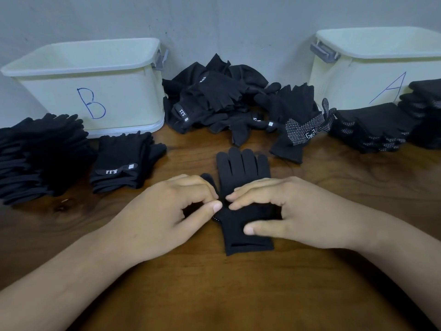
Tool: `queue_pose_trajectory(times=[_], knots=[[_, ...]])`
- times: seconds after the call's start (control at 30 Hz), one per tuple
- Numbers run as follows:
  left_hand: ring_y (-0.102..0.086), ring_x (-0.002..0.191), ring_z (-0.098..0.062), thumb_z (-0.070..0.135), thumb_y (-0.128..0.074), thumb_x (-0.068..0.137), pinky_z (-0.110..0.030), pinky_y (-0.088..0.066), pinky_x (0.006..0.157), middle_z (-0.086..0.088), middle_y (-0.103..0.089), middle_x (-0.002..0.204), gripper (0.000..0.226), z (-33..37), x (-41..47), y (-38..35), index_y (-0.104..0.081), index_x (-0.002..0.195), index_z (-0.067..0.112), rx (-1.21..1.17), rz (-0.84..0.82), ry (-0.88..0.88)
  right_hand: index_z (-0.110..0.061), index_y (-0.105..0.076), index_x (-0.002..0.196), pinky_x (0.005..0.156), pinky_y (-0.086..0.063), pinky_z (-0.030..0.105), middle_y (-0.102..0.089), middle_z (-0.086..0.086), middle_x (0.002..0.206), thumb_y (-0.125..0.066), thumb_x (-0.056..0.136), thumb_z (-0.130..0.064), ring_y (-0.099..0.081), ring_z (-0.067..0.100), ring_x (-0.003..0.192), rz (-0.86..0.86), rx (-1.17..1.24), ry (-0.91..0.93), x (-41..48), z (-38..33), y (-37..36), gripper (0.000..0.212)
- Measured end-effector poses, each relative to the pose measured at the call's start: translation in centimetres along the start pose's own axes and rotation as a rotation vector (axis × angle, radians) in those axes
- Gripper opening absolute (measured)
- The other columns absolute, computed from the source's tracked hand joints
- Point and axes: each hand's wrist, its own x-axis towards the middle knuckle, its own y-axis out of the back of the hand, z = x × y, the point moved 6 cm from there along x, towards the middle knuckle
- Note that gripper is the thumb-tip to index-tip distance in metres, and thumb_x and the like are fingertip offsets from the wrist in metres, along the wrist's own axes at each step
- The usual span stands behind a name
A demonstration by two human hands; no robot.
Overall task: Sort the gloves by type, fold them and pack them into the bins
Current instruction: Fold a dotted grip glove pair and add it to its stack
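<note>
My left hand (167, 211) has its fingers (202, 187) curled in, thumb and forefinger pinching the left edge of the black glove (241, 168) at the base of its thumb. My right hand (293, 211) arches over the same glove with its fingers only lightly bent, their tips and the thumb tip pressing down on the palm, gripping nothing. The glove lies flat on the brown wooden bench (214, 295), its fingers pointing away from me and its cuff towards me.

Beyond the glove a loose heap of black gloves (214, 99) lies against a grey wall (214, 20). I count two pale bins: one marked B (119, 96) beyond and left of the glove, one marked A (358, 87) beyond and right. Left of the glove stand two stacks of folded gloves, a small one (119, 168) and a larger one (40, 156) farther out. Right of it are stacks of dotted gloves (372, 130); how many, I cannot tell. One dotted glove (303, 132) lies just beyond the glove, to the right.
</note>
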Motion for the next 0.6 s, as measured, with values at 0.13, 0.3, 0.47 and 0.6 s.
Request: queue_pose_trajectory(times=[0.13, 0.3, 0.47, 0.6], knots=[[-0.062, 0.112, -0.013, 0.054, -0.056, 0.103, -0.035, -0.055, 0.084, 0.024, -0.064, 0.111, 0.017, 1.2, 0.1, 0.0, -0.067, 0.098, 0.042, -0.073, 0.087, 0.023, -0.045, -0.066, 0.138, 0.109, -0.032, 0.005, -0.052, -0.035, 0.147, -0.077, 0.093, -0.052, -0.042, -0.025, 0.130, 0.021, -0.071, -0.013, -0.3, 0.4, -0.1, 0.048], [-0.049, 0.121, -0.002, 0.072, -0.051, 0.098, -0.016, -0.045, 0.082, 0.033, -0.045, 0.130, 0.034, 1.6, 0.4, -1.9, -0.055, 0.121, 0.046, 0.022, -0.086, 0.007, -0.037, -0.062, 0.146, 0.120, -0.027, 0.011, -0.052, -0.028, 0.152, -0.063, 0.103, -0.047, -0.031, -0.017, 0.147, 0.121, -0.115, -0.001, 0.1, 1.6, -0.2, 0.044], [-0.035, 0.130, 0.011, 0.075, -0.050, 0.094, -0.003, -0.037, 0.085, 0.037, -0.034, 0.143, 0.046, 1.3, 0.1, -2.4, -0.048, 0.129, 0.046, 0.037, -0.164, 0.029, -0.049, -0.014, 0.167, 0.129, 0.007, 0.022, 0.005, -0.032, 0.173, -0.028, 0.109, -0.062, 0.017, -0.015, 0.154, -0.083, -0.368, -0.105, 0.7, 4.0, -0.5, 0.060], [-0.034, 0.129, 0.013, 0.077, -0.049, 0.093, -0.002, -0.037, 0.084, 0.037, -0.032, 0.147, 0.045, 1.5, 0.2, -2.3, -0.046, 0.128, 0.049, 0.055, -0.183, 0.032, -0.051, -0.013, 0.166, 0.132, 0.003, 0.029, 0.005, -0.031, 0.173, -0.021, 0.111, -0.056, 0.016, -0.012, 0.156, -0.042, -0.399, -0.169, 1.4, 6.2, 1.1, 0.056]])
